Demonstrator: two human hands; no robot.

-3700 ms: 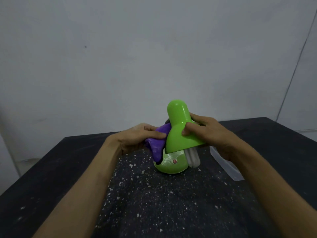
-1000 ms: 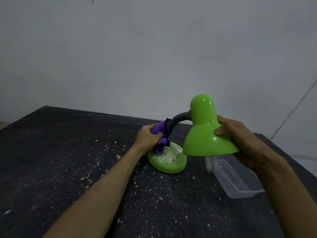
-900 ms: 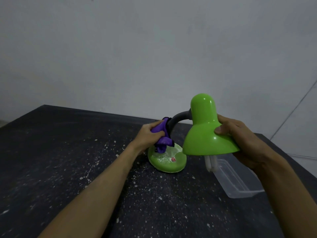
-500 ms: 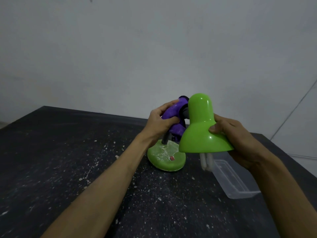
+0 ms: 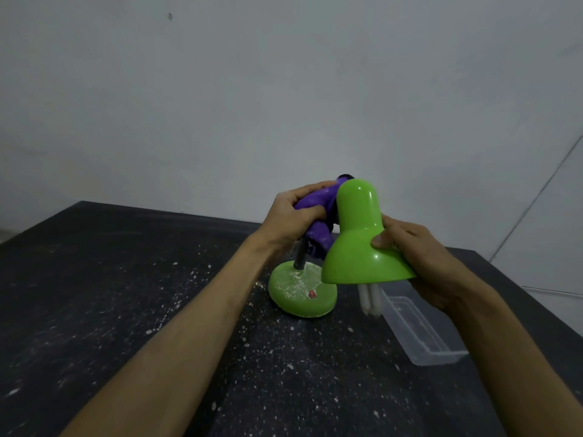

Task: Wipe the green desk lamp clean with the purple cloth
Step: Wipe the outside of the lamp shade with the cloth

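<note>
The green desk lamp stands on a dark speckled table (image 5: 126, 294). Its round base (image 5: 301, 293) is dusted with white powder. My right hand (image 5: 419, 260) grips the green shade (image 5: 359, 244) from the right side, thumb on its front; a white bulb (image 5: 369, 299) sticks out below. My left hand (image 5: 293, 216) grips the purple cloth (image 5: 317, 216), wrapped round the upper part of the lamp's dark neck (image 5: 299, 257) just left of the shade. Most of the neck is hidden by cloth and hand.
A clear plastic box (image 5: 419, 329) lies on the table right of the lamp base, under my right forearm. White crumbs are scattered over the tabletop round the base. A pale wall (image 5: 284, 89) rises behind the table's far edge.
My left hand has slid the purple cloth up the neck from near the base to the top beside the shade. My right hand keeps its grip on the shade, which shifted slightly left.
</note>
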